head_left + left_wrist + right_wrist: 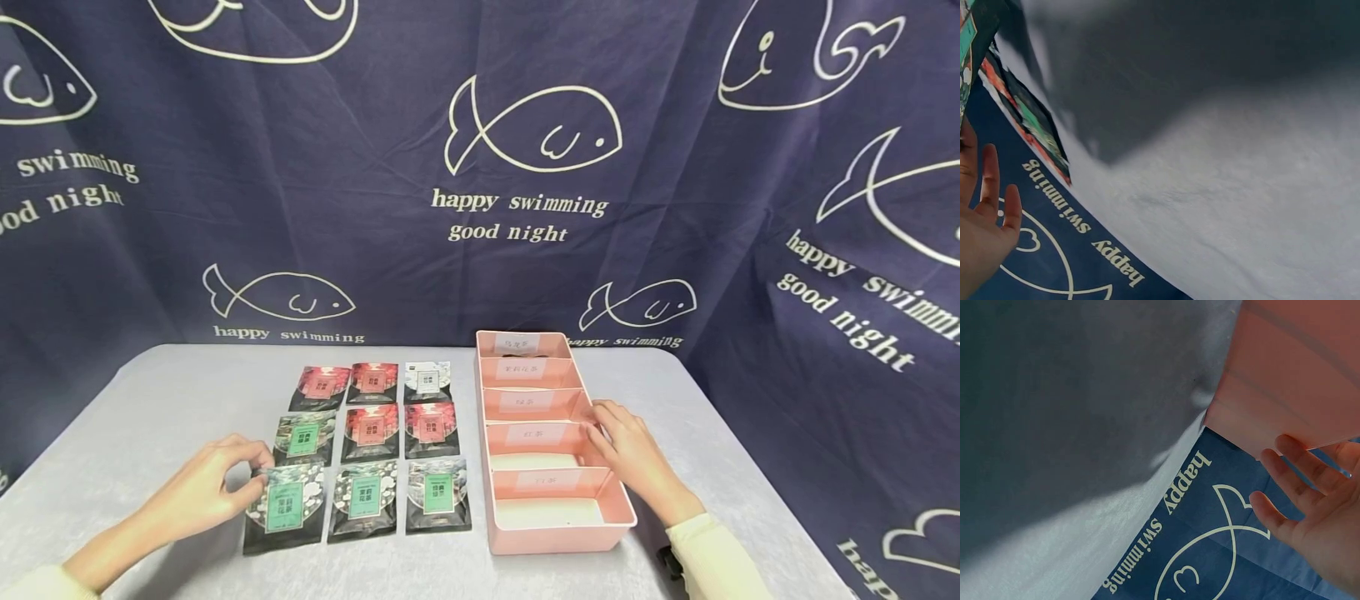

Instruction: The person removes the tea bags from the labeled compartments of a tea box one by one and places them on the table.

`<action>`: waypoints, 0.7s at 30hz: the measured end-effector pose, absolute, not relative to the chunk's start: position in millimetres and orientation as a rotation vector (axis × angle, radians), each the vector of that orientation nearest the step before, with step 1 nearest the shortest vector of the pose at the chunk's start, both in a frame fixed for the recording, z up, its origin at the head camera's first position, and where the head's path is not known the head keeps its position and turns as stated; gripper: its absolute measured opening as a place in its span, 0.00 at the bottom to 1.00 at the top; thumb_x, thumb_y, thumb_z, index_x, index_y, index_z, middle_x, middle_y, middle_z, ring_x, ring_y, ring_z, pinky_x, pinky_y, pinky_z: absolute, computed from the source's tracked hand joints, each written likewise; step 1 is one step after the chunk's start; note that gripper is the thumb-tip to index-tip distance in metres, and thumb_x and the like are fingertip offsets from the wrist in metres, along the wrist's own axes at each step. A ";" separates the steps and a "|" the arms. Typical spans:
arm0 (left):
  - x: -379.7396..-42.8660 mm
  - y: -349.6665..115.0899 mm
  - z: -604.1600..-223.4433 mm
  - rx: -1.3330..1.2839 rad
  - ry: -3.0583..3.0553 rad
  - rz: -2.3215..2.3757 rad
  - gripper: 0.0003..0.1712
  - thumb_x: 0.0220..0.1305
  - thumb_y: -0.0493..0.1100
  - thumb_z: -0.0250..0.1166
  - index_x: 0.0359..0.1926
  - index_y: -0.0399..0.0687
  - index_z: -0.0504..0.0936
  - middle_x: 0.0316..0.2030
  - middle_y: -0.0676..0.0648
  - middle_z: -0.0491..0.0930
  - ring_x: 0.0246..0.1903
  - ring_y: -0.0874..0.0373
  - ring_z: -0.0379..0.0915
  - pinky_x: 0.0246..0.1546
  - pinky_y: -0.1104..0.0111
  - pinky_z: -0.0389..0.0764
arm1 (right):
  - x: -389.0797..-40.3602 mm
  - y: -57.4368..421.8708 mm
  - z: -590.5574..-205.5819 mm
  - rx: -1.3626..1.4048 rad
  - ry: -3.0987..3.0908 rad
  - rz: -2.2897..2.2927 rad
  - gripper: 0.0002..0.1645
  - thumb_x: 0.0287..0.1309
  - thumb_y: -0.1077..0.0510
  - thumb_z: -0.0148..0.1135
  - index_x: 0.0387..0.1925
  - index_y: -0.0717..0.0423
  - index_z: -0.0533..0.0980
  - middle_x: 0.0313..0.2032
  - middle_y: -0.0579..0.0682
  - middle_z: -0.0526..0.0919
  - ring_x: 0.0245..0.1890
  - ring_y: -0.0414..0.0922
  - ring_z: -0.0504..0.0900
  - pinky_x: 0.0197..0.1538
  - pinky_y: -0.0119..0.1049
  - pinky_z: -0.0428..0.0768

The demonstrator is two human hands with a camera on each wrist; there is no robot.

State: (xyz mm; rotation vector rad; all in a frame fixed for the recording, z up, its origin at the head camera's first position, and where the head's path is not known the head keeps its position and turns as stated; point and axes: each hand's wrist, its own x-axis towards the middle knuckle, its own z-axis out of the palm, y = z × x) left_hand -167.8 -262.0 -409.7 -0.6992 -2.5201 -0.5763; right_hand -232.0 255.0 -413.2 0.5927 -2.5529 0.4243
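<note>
My left hand (pixel 217 487) pinches the upper left corner of a green-labelled tea packet (pixel 285 508), at the front left of a group of tea packets. In the left wrist view that packet (pixel 967 50) stands raised above the table, with the other fingers spread below it. On the right, my right hand (pixel 633 454) holds the right rim of a long pink divided box (pixel 555 540), thumb side over the edge. Seen from the right wrist, fingers (pixel 1297 478) lie along the outer wall of the box (pixel 1297 375).
Several other packets lie in rows: red ones (pixel 371 431), green ones (pixel 438 493) and a white-topped one (pixel 427 382). Paper labels (pixel 532 433) mark the box's compartments. A dark blue fish-print cloth (pixel 390 167) hangs behind the grey table (pixel 187 383).
</note>
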 end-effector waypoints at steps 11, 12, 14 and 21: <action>-176.1 -267.6 -422.5 -0.614 -2.667 -0.405 0.14 0.38 0.40 0.71 0.32 0.56 0.81 0.33 0.57 0.82 0.35 0.57 0.75 0.38 0.55 0.73 | -232.8 255.9 -413.2 0.591 -2.554 0.434 0.14 0.55 0.59 0.56 0.42 0.63 0.74 0.44 0.59 0.78 0.45 0.56 0.77 0.44 0.52 0.71; -176.4 -267.3 -423.3 -0.607 -2.683 -0.397 0.14 0.39 0.41 0.70 0.33 0.55 0.81 0.34 0.56 0.82 0.35 0.56 0.75 0.38 0.53 0.73 | -232.8 255.8 -413.2 0.592 -2.553 0.435 0.14 0.55 0.59 0.56 0.42 0.63 0.74 0.44 0.59 0.78 0.45 0.56 0.77 0.43 0.52 0.71; -177.2 -266.6 -424.3 -0.593 -2.706 -0.379 0.15 0.41 0.43 0.70 0.34 0.55 0.81 0.35 0.55 0.82 0.36 0.55 0.75 0.38 0.52 0.73 | -232.8 255.6 -413.0 0.596 -2.550 0.437 0.13 0.55 0.59 0.56 0.41 0.62 0.75 0.43 0.58 0.78 0.45 0.55 0.77 0.43 0.51 0.71; -178.8 -263.7 -425.6 -0.581 -2.715 -0.309 0.16 0.42 0.45 0.70 0.37 0.56 0.80 0.31 0.60 0.80 0.35 0.58 0.73 0.35 0.56 0.72 | -233.0 255.9 -413.9 0.613 -2.536 0.447 0.11 0.55 0.59 0.56 0.39 0.61 0.75 0.43 0.57 0.78 0.45 0.54 0.77 0.42 0.51 0.71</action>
